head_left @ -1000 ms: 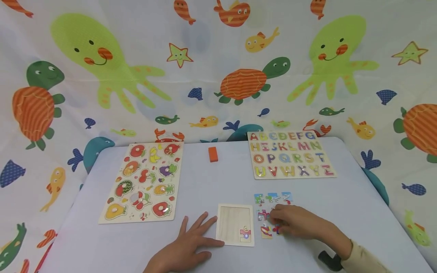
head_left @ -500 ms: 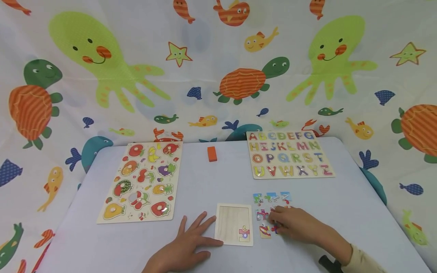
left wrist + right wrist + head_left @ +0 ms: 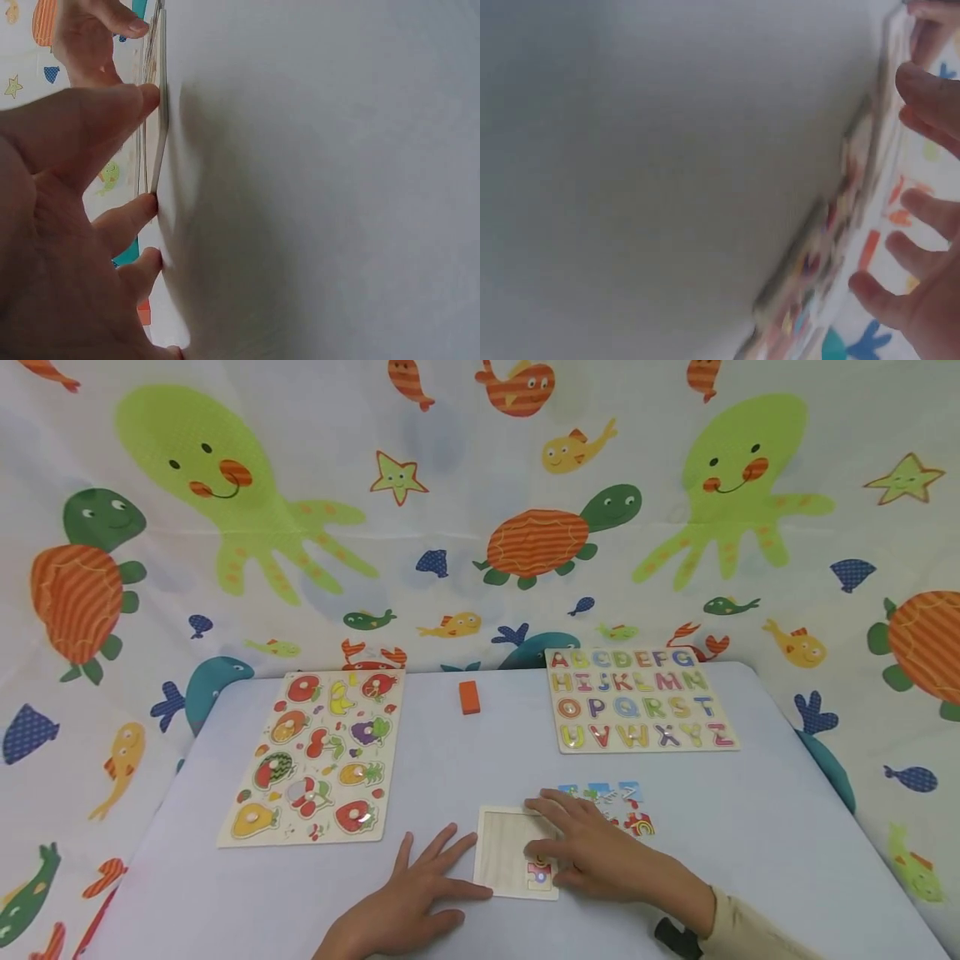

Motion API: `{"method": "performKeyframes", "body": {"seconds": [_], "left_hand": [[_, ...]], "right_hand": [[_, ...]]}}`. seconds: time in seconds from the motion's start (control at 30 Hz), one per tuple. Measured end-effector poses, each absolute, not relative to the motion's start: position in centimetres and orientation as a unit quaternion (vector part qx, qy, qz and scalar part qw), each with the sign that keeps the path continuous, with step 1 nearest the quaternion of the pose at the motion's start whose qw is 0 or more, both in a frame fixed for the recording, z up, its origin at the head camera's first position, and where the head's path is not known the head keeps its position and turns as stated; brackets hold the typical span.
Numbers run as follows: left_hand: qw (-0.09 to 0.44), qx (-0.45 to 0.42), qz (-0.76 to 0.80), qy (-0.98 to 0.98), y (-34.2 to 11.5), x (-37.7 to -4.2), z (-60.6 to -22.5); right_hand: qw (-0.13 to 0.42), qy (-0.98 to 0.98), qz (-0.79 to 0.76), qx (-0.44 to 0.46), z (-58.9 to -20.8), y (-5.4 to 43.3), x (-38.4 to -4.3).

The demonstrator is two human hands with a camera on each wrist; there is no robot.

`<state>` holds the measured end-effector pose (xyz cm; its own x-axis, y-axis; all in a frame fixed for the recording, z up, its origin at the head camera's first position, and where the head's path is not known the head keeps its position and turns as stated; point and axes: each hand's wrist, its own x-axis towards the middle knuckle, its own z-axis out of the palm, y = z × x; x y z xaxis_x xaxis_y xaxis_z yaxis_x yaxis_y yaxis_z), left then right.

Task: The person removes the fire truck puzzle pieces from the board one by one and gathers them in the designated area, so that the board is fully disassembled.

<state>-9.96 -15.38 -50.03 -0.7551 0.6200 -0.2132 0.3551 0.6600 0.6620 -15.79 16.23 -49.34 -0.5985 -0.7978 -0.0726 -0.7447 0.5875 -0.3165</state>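
My left hand lies spread on the white table, its fingertips at the left edge of a shallow wooden puzzle tray. One jigsaw piece sits in the tray's lower right corner. My right hand is over the tray's right side, thumb and index finger near that piece. Whether it pinches another piece I cannot tell. Several loose jigsaw pieces lie right of the tray, partly covered by this hand. In the right wrist view, the right hand's other fingers are spread apart.
A fruit puzzle board lies at the left of the table. An alphabet puzzle board is at the back right, with an orange block between the two boards. Behind the table hangs a sea-animal curtain.
My right hand has moved left from the loose pieces to over the tray, uncovering a red piece at the right of the group. The left hand stays at the tray's edge.
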Motion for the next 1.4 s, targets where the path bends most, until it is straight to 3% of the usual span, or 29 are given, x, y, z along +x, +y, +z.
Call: {"method": "performKeyframes", "body": {"seconds": [0.47, 0.73, 0.83, 1.0, 1.27, 1.4], "left_hand": [[0.221, 0.275, 0.301, 0.886, -15.3, -10.2, -49.8], [0.227, 0.271, 0.304, 0.885, -15.3, -10.3, -49.8], [0.226, 0.269, 0.302, 0.886, -15.3, -10.3, -49.9], [0.223, 0.269, 0.304, 0.886, -15.1, -10.2, -49.9], [0.222, 0.269, 0.309, 0.885, -15.0, -10.2, -49.7], [0.223, 0.266, 0.313, 0.884, -15.2, -10.3, -49.7]], "right_hand": [[0.074, 0.862, -0.124, -0.487, -49.8, 15.0, -16.0], [-0.030, 0.838, -0.137, -0.528, -50.5, 15.0, -14.7], [-0.042, 0.827, -0.180, -0.531, -50.4, 15.5, -14.3], [0.057, 0.828, -0.271, -0.487, -49.1, 18.6, -14.5], [0.228, 0.844, -0.363, -0.323, -46.4, 26.6, -15.7], [0.282, 0.851, -0.353, -0.269, -46.7, 28.5, -15.7]]}}
